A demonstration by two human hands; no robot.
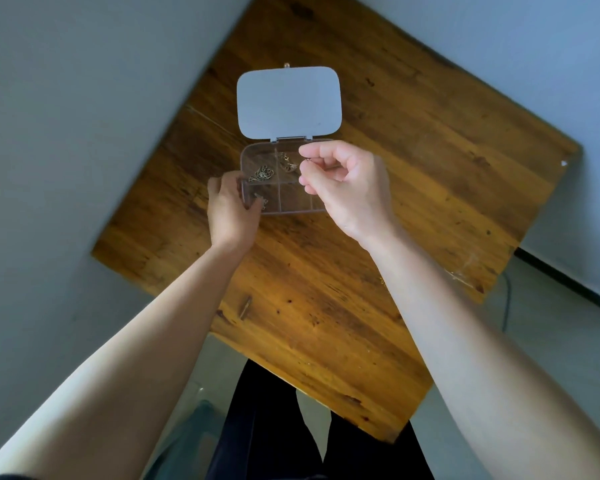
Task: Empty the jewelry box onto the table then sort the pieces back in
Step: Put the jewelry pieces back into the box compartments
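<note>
On a wooden table (326, 289), a clear jewelry box (284, 199) is gripped at its left edge by the left hand (229, 209). Above its right side, a tiny piece is pinched in the right hand (347, 181) fingers (309, 152). Beyond, its lid (289, 102) is laid open.

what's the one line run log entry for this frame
box: lid open | left hand: steadying box | right hand: pinching small piece above box | table: no loose pieces seen
</note>
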